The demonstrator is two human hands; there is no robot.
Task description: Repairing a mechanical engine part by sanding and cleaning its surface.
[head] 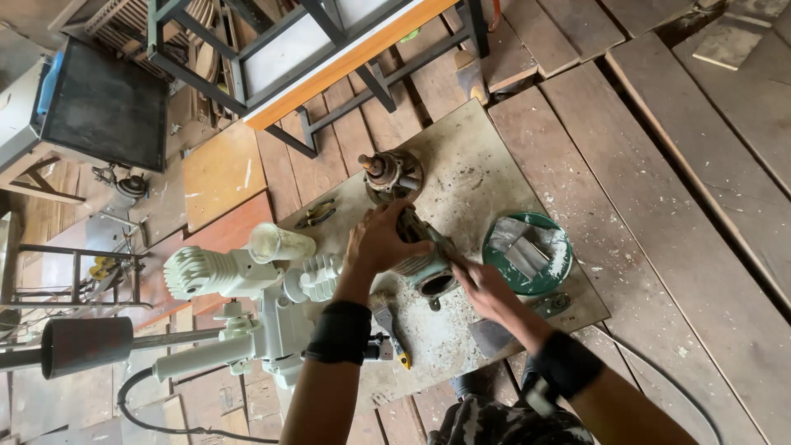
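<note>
Wooden plank floor, dusty board (pixel 461 165); my left hand (pixel 381 241) fingers wrapped round green motor housing (pixel 424 268); right hand (pixel 486 288) fingers gripping tool against its right side.

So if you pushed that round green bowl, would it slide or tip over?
The green bowl would probably slide rather than tip: it looks wide, low and sits flat on the dusty board. The grey pieces lying inside it would likely rattle and shift. It seems fairly light for its size, though its material is hard to tell.
</note>
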